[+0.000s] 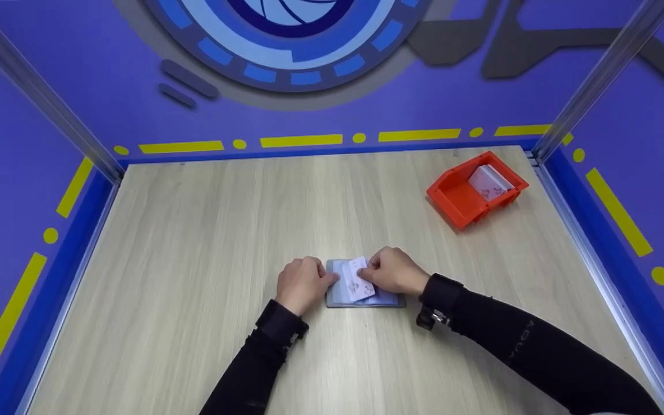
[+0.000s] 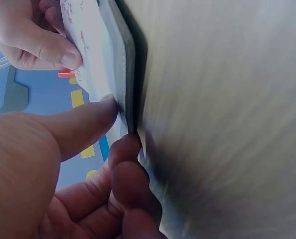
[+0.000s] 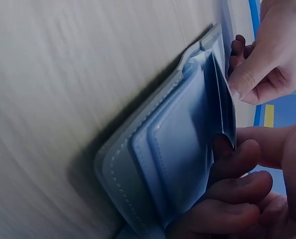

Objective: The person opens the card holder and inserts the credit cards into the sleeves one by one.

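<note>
A small grey-blue wallet (image 1: pixel 336 295) lies spread on the wooden table in front of me. My left hand (image 1: pixel 302 283) pinches its left edge; in the left wrist view the thumb presses the top face of the wallet (image 2: pixel 124 55) and the curled fingers sit at its rim. Between thumb and fingers, my right hand (image 1: pixel 395 272) holds a white card (image 1: pixel 359 283) with pinkish print, tilted over the wallet's middle. Stitched edges and layered pockets of the wallet (image 3: pixel 175 144) show in the right wrist view, with the right fingertips close over them.
An orange-red bin (image 1: pixel 453 199) stands at the back right of the table, with a stack of white printed cards (image 1: pixel 489 183) inside. Blue-purple panels (image 1: pixel 303 121) with yellow marks wall the table at the back and both sides.
</note>
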A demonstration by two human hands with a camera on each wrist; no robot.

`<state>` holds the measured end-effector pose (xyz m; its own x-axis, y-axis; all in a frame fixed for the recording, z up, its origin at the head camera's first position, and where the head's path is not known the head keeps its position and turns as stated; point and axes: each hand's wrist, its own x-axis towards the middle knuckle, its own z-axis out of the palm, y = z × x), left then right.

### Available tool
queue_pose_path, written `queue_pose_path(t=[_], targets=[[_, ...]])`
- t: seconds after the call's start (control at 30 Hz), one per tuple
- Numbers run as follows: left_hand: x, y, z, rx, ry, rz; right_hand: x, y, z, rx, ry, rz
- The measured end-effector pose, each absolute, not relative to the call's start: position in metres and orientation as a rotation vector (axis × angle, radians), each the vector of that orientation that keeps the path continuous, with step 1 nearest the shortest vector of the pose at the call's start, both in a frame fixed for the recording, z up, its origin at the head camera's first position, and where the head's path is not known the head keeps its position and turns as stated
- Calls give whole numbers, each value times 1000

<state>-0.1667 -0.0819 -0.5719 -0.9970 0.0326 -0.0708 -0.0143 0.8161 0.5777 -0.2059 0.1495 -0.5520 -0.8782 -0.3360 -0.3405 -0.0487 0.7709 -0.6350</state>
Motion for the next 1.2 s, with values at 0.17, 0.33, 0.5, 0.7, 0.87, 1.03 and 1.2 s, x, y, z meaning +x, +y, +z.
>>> queue_pose_path(t=[0.17, 0.33, 0.5, 0.7, 0.87, 1.03, 1.2], targets=[[-166, -82, -572, 10, 2918, 927, -204, 150, -553, -339, 2563, -876], [-166, -82, -572, 7, 2917, 932, -203, 150, -554, -369, 2586, -879], [-167, -82, -572, 5, 2925, 925, -202, 148, -554, -385, 2587, -895], [-167, -82, -572, 8, 2917, 930, -205, 149, -548, -337, 2514, -854], [-167, -82, -570, -7, 2910, 931, -207, 152, -545, -313, 2492, -804], [-167, -81, -569, -12, 2898, 937, -206, 151, -544, -309, 2484, -795], [-165, -81, -569, -10, 2897, 939, -202, 148, -546, -362, 2520, -802]])
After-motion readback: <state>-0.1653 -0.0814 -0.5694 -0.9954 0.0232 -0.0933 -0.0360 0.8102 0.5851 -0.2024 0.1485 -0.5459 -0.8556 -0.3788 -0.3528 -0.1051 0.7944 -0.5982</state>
